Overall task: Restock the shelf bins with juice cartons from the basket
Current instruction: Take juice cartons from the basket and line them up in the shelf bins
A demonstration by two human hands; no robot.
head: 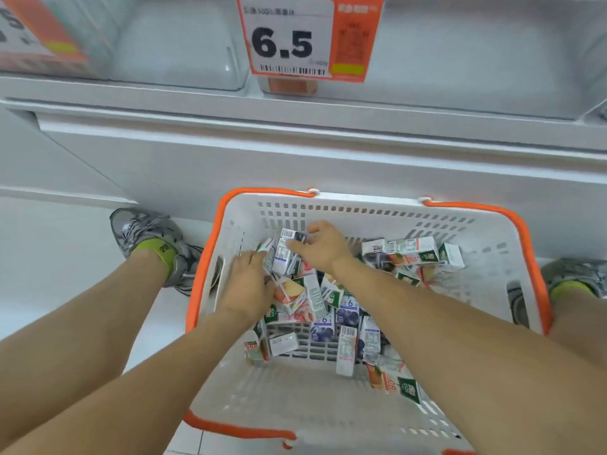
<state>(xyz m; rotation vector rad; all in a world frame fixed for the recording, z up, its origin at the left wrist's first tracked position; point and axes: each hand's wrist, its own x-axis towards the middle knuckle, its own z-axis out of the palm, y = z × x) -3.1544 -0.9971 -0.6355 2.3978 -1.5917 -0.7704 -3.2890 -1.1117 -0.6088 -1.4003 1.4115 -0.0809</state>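
Bright, even light, soft shadows; wide-angle bending and blur at edges.

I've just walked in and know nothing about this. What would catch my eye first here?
Probably the white basket with orange handles on the floor, littered with small juice cartons. The left hand and right hand reach into it together, gripping cartons. Above, a big orange price tag reading 6.5 hangs on the shelf.

The basket [486,257] was matt white perforated plastic with a smooth orange rim. Inside it, the juice cartons [331,310] were printed, lightly glossy paperboard. Above the basket, the shelf [295,149] looked like smooth painted metal, the bins [177,44] clear glossy plastic, the price tag [308,37] printed paper.
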